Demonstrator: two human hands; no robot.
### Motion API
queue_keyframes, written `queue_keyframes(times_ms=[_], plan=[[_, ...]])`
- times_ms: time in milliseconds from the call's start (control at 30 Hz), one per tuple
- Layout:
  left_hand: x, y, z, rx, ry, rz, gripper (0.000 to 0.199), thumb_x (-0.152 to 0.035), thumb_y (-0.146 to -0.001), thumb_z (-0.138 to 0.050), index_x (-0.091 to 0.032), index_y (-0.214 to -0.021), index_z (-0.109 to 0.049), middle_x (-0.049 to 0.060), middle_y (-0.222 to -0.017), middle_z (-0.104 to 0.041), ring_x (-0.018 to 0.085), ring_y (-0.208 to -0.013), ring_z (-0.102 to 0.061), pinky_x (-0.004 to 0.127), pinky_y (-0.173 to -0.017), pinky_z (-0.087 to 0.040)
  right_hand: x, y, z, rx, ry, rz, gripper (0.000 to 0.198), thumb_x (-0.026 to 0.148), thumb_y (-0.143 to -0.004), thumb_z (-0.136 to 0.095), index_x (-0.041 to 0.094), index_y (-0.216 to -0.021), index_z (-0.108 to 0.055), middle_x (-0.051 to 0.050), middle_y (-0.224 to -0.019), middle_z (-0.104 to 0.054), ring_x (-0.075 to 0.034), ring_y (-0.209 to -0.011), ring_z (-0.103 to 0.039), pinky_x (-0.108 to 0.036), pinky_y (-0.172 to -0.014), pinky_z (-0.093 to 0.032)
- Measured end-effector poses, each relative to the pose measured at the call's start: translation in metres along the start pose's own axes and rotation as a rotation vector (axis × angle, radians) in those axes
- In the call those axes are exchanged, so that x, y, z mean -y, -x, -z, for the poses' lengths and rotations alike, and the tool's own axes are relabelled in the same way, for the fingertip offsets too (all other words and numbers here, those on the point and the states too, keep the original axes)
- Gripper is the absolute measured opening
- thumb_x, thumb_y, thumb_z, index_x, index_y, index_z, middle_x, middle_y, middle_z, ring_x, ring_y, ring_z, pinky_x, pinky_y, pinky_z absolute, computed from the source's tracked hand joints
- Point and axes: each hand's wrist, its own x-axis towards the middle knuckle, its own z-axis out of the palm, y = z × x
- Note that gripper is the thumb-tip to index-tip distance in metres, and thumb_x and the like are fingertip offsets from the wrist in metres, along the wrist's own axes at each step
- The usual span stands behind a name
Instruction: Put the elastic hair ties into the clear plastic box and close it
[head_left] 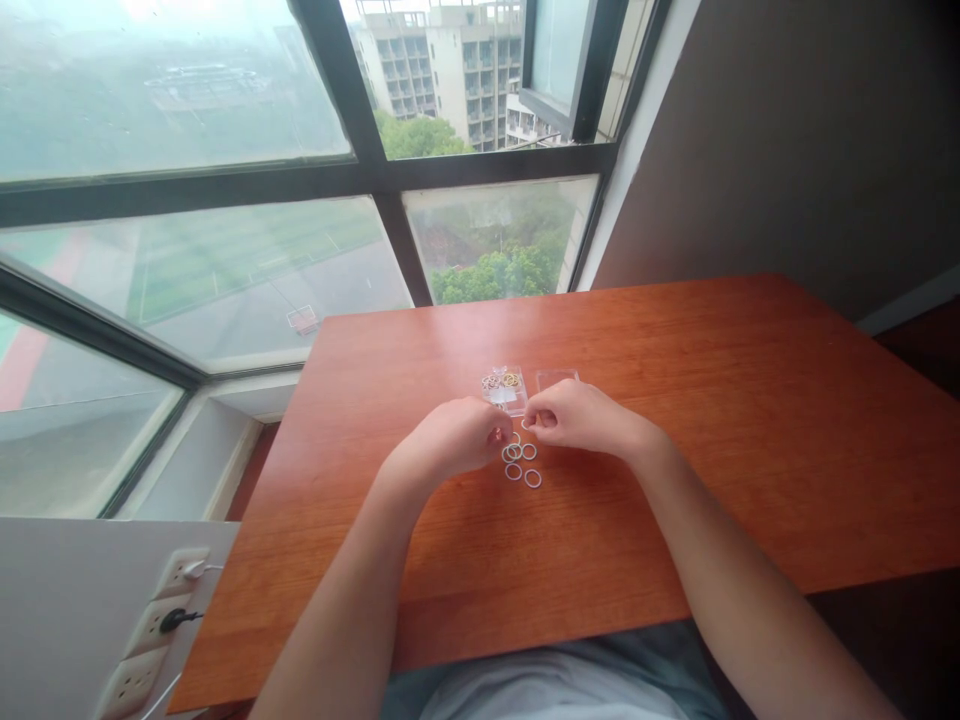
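Several pale rings [532, 479] lie loosely on the wooden table between and below my two hands, some overlapping. My left hand [461, 437] is closed, its fingers curled in beside the rings; what they hold, if anything, is hidden. My right hand [577, 415] is pinched at the fingertips on a small white ring [526, 425], partly covered by the fingers. Just beyond the hands stands a clear plastic box [514, 400] with compartments, holding pinkish rings [490, 382] and yellow-gold rings [511, 380]. Behind my right hand lies a clear lid [557, 377], partly covered.
The reddish-brown table [750, 430] reaches far to the right. Its back edge meets dark-framed windows [386, 180] and a grey wall [750, 150]. Wall sockets [154, 625] with plugged-in cords are beside the table's left edge.
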Motion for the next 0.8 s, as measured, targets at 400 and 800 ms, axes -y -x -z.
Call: queue_keyframes(times_ms=[400, 800], plan=[[-0.004, -0.006, -0.016, 0.017, -0.125, -0.070, 0.016, -0.009, -0.073, -0.056, -0.021, -0.066, -0.064, 0.000, -0.064, -0.061, 0.013, -0.055, -0.049, 0.025, -0.051, -0.028, 0.003, -0.014, -0.012, -0.371, -0.207, -0.022, 0.010, 0.019, -0.078, -0.060, 0.018, -0.081, -0.070, 0.003, -0.062, -0.058, -0.009, -0.058, -0.049, -0.022, -0.058, -0.034], [-0.003, -0.001, -0.001, 0.001, -0.012, -0.086, 0.014, -0.010, -0.073, -0.053, -0.019, -0.068, -0.063, 0.001, -0.067, -0.063, 0.012, -0.056, -0.049, 0.024, -0.053, -0.030, 0.001, -0.018, -0.020, -0.447, -0.259, -0.058, 0.008, 0.023, -0.079, -0.061, 0.019, -0.079, -0.067, 0.005, -0.056, -0.050, -0.009, -0.053, -0.045, -0.022, -0.057, -0.035]])
